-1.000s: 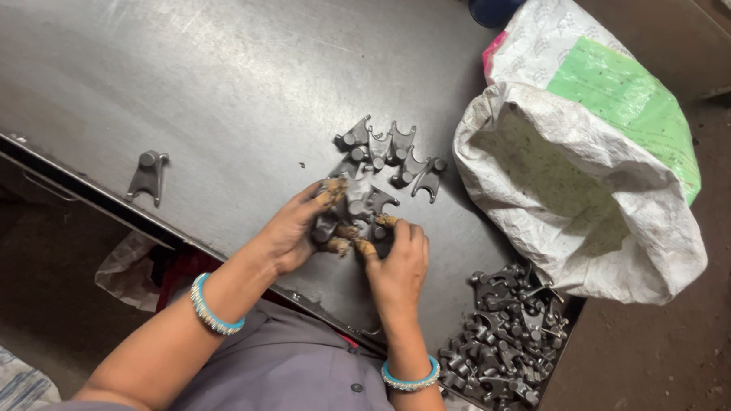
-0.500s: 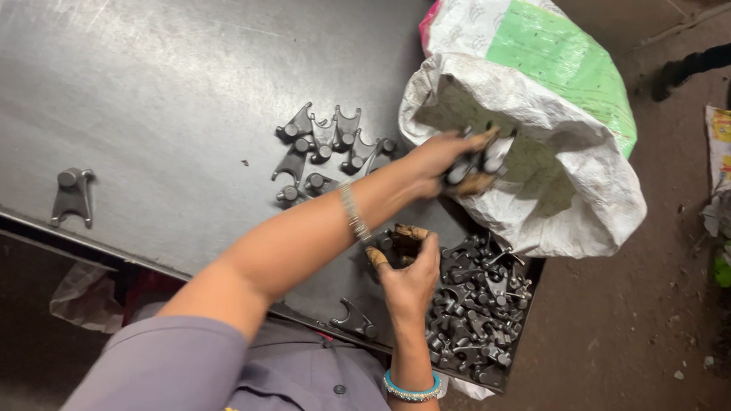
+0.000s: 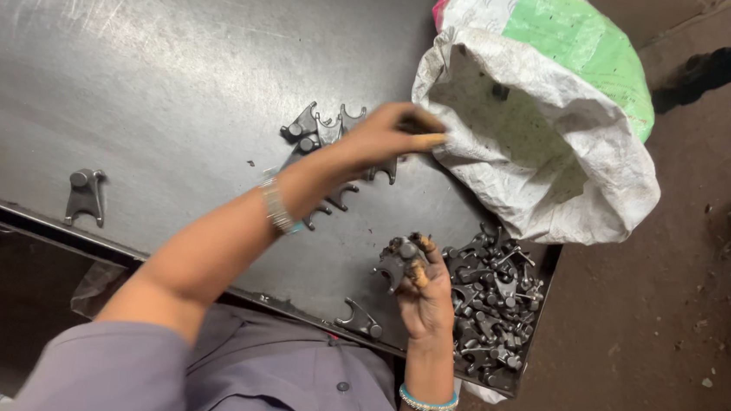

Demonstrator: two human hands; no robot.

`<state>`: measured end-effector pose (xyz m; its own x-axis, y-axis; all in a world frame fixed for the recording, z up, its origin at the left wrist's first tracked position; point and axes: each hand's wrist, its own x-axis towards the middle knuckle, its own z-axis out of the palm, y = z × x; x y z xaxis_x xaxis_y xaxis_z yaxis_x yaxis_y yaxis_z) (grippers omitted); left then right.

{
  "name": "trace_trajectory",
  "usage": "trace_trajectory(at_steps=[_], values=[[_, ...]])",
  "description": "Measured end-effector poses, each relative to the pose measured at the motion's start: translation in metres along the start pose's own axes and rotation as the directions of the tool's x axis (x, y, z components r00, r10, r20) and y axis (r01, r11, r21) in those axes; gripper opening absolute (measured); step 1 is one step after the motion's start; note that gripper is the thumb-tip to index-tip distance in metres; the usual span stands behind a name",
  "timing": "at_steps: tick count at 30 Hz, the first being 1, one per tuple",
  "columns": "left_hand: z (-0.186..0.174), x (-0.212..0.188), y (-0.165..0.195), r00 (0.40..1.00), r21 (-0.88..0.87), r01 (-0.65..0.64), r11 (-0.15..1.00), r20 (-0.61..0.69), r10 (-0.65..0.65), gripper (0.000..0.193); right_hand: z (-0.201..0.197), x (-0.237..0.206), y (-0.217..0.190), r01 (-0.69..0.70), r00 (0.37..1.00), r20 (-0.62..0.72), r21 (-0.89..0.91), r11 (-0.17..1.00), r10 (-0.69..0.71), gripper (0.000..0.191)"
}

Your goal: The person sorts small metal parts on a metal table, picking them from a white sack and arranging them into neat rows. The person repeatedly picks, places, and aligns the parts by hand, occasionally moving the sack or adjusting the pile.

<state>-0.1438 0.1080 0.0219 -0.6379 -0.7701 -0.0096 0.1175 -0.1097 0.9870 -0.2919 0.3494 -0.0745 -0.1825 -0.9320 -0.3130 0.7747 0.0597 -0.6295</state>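
Soft overhead light falls on the metal table (image 3: 134,57), giving a pale, streaky sheen toward its far left corner. The floor below the near edge lies in deep shadow. The left hand (image 3: 388,133) is motion-blurred; the white sack (image 3: 552,159) looks bright and sharp.

dark metal fork part (image 3: 398,260), held over table edge
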Motion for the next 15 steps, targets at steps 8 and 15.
trace_trajectory(at_steps=[8,15], values=[[-0.109,-0.215,0.001,0.751,0.634,0.428,0.644,-0.646,0.137,0.048,-0.01,0.003,0.005,-0.13,0.991,-0.023,0.108,0.986,0.134,0.055],[-0.192,-0.311,0.003,0.589,0.595,0.799,0.089,-0.804,0.088,0.104,0.003,0.052,-0.037,-0.015,0.996,-0.086,-0.276,0.961,-0.009,0.034]])
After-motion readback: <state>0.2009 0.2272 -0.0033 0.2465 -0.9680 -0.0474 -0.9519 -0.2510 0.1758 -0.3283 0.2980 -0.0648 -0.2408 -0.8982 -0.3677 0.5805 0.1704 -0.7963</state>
